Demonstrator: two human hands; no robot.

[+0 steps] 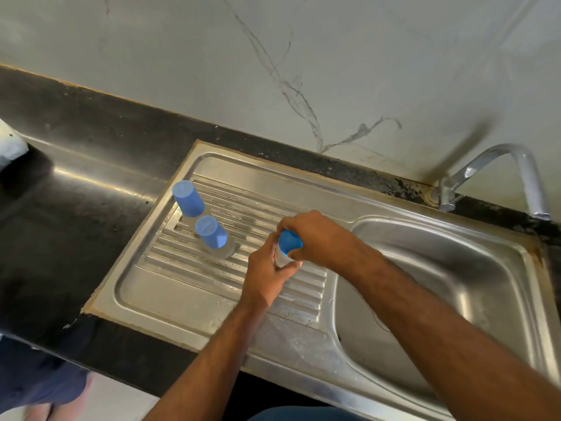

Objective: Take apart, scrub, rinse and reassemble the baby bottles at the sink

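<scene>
I hold one baby bottle over the ribbed drainboard [188, 287] of the steel sink. My left hand [267, 273] grips its clear body [282, 259] from below. My right hand [315, 238] curls over its blue cap [290, 240] from above. Two more bottles with blue caps stand upright on the drainboard to the left: one at the back left corner [188, 198], the other [211, 233] just in front of it. Their clear bodies are mostly hidden under the caps.
The sink basin [425, 299] lies to the right, with a chrome tap [498, 174] curving over its back edge. Black countertop [76, 208] runs to the left. A white object [10, 141] sits at the far left edge. A marbled wall stands behind.
</scene>
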